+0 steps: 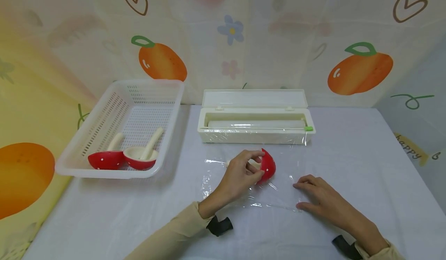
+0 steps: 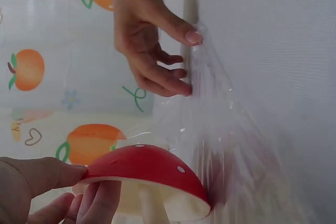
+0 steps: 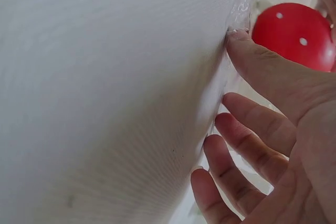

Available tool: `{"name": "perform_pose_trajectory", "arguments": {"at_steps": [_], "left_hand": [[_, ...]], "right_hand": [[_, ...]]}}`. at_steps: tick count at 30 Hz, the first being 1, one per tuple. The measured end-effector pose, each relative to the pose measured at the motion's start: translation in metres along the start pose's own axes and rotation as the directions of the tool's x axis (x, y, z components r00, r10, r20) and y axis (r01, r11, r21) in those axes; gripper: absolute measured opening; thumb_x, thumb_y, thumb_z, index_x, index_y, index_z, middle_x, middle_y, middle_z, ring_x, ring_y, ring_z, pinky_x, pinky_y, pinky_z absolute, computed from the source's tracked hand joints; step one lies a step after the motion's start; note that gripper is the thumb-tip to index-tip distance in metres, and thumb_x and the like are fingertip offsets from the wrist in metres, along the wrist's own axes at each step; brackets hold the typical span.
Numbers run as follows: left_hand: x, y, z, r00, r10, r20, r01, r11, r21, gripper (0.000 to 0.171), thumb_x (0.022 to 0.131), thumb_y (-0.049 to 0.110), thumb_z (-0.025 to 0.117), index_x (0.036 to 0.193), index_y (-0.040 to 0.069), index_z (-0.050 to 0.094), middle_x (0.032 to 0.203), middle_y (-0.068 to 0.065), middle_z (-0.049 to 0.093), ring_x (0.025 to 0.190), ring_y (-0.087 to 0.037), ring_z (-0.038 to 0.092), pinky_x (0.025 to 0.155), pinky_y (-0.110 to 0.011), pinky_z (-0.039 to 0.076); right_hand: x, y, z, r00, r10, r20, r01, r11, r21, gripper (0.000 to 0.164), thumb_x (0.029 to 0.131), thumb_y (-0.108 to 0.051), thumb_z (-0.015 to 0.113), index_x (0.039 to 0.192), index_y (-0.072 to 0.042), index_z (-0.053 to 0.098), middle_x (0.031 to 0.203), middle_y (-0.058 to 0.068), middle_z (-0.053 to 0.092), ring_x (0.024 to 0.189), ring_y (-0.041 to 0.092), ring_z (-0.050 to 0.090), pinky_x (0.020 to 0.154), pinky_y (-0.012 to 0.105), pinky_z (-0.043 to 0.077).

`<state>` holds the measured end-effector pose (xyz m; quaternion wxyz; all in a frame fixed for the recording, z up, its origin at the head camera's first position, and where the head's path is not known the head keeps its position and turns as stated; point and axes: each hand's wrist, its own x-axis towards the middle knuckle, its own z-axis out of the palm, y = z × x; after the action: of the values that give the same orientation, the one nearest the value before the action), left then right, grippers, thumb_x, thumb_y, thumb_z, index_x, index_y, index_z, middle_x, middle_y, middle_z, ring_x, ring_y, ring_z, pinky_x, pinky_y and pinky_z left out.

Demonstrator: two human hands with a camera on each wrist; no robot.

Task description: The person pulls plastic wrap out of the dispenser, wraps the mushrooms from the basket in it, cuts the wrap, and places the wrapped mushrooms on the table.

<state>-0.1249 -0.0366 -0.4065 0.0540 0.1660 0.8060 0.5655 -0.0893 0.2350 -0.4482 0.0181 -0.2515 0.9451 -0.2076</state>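
My left hand point(image 1: 240, 171) pinches the rim of a red, white-dotted mushroom-shaped ladle point(image 1: 268, 167) between thumb and fingers. The ladle is tipped on its side, and its cream stem shows under the cap in the left wrist view. Beneath it, a sheet of clear plastic wrap point(image 1: 278, 198) lies wrinkled on the white tablecloth. To the right, my right hand point(image 1: 324, 200) has thumb and fingers spread, fingertips right at the wrap's edge. In the right wrist view, the thumb point(image 3: 262, 61) touches that edge close to the red cap point(image 3: 294, 38).
Behind the hands stands a white wrap dispenser point(image 1: 256, 136) with its lid raised, a roll inside and a green slider point(image 1: 308, 128). A white perforated basket point(image 1: 115, 173) at the left holds two more red ladles point(image 1: 106, 160). Patterned cloth point(image 1: 265, 58) surrounds the table.
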Motion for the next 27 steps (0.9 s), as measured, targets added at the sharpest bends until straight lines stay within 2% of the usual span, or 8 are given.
{"name": "perform_pose_trajectory", "arguments": {"at_steps": [4, 12, 18, 23, 27], "left_hand": [[0.001, -0.001, 0.004, 1.000, -0.027, -0.003, 0.027, 1.000, 0.000, 0.043, 0.087, 0.001, 0.070, 0.129, 0.003, 0.060, 0.112, -0.013, 0.063, 0.084, -0.021, 0.071, 0.069, -0.021, 0.059], [0.005, -0.002, 0.009, 0.996, -0.055, -0.069, 0.053, 0.998, -0.021, 0.032, 0.088, 0.004, 0.068, 0.121, 0.006, 0.063, 0.107, -0.011, 0.066, 0.079, -0.014, 0.068, 0.065, -0.021, 0.058], [0.004, -0.006, 0.010, 0.996, -0.085, 0.001, 0.084, 0.992, 0.098, 0.028, 0.092, 0.014, 0.068, 0.119, 0.013, 0.063, 0.096, -0.003, 0.069, 0.071, -0.006, 0.061, 0.065, -0.017, 0.052], [0.003, -0.008, 0.012, 0.995, -0.094, 0.045, 0.085, 0.981, 0.173, 0.019, 0.095, 0.021, 0.066, 0.111, 0.011, 0.069, 0.090, -0.001, 0.071, 0.070, -0.004, 0.058, 0.064, -0.017, 0.049], [0.003, -0.008, 0.012, 0.991, -0.116, 0.071, 0.099, 0.973, 0.208, 0.020, 0.096, 0.025, 0.064, 0.106, 0.011, 0.073, 0.081, 0.003, 0.069, 0.070, -0.004, 0.056, 0.063, -0.018, 0.047]], "right_hand": [[0.000, -0.002, -0.001, 1.000, -0.011, -0.008, 0.011, 1.000, -0.010, 0.050, 0.074, -0.023, 0.086, 0.119, -0.010, 0.069, 0.118, 0.004, 0.062, 0.107, 0.021, 0.058, 0.088, 0.043, 0.056], [0.002, -0.003, -0.002, 1.000, 0.011, 0.018, -0.010, 1.000, -0.017, 0.049, 0.075, -0.025, 0.086, 0.119, -0.011, 0.069, 0.119, 0.004, 0.061, 0.108, 0.022, 0.058, 0.089, 0.045, 0.056], [0.003, -0.003, -0.002, 1.000, 0.008, 0.026, -0.008, 1.000, -0.021, 0.047, 0.075, -0.025, 0.085, 0.117, -0.009, 0.070, 0.117, 0.005, 0.062, 0.106, 0.023, 0.060, 0.090, 0.047, 0.054], [0.003, -0.002, -0.002, 1.000, -0.005, 0.016, 0.006, 0.999, -0.034, 0.047, 0.075, -0.025, 0.086, 0.116, -0.009, 0.071, 0.116, 0.004, 0.063, 0.104, 0.022, 0.060, 0.089, 0.046, 0.055], [0.003, -0.001, 0.000, 1.000, -0.015, 0.003, 0.015, 0.999, -0.037, 0.047, 0.074, -0.025, 0.086, 0.116, -0.010, 0.071, 0.116, 0.003, 0.063, 0.104, 0.021, 0.060, 0.089, 0.045, 0.055]]}}
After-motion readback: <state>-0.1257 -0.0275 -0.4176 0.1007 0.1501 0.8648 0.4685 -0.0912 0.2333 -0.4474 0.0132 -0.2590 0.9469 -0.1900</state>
